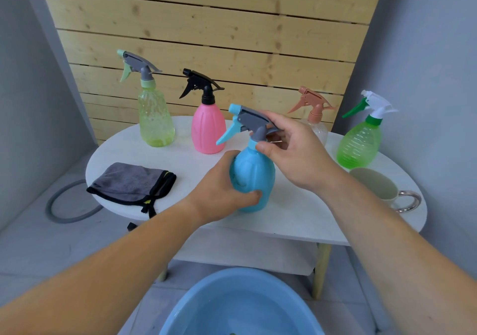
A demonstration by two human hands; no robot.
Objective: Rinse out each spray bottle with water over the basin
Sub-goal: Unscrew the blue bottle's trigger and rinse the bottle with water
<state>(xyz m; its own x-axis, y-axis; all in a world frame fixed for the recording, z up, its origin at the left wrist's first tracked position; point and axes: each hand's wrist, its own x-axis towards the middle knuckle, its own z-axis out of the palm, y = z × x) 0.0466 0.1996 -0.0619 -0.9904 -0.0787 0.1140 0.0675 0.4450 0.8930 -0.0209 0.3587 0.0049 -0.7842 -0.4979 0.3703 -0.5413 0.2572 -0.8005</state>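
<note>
Bottom centre: blue basin [201, 290] on the floor, some water in it, parked right below the table edge to catch rinse water. Just above, mid-frame: left hand [222, 187] wrapped round the belly of the blue spray bottle [254, 177], thumb in front, holding it upright and steady on the white oval table [296, 218]. At the neck: right hand [291, 151], thumb and fingers curled about the collar under the grey trigger head [254, 121]. Reads as a twisting grip, so probably unscrewing the head, lower hand there to stop the body turning. Head seemingly still seated on the bottle, and the bottle not over the basin yet. Left of centre on the table: folded grey cloth [131, 182], likely for drying. Right edge: beige mug [374, 187] with shiny handle, possibly for pouring water; contents unclear. Further back, upright in a loose row, well apart: yellow-green bottle [154, 117], pink bottle [208, 130] with black head, clear bottle [315, 110] with terracotta head, partly hidden behind the right hand, green bottle [360, 146] with white head. All capped, so probably waiting their turn. Behind: wooden slat wall [206, 24]. Far left on the floor: grey hose loop [64, 205].
</note>
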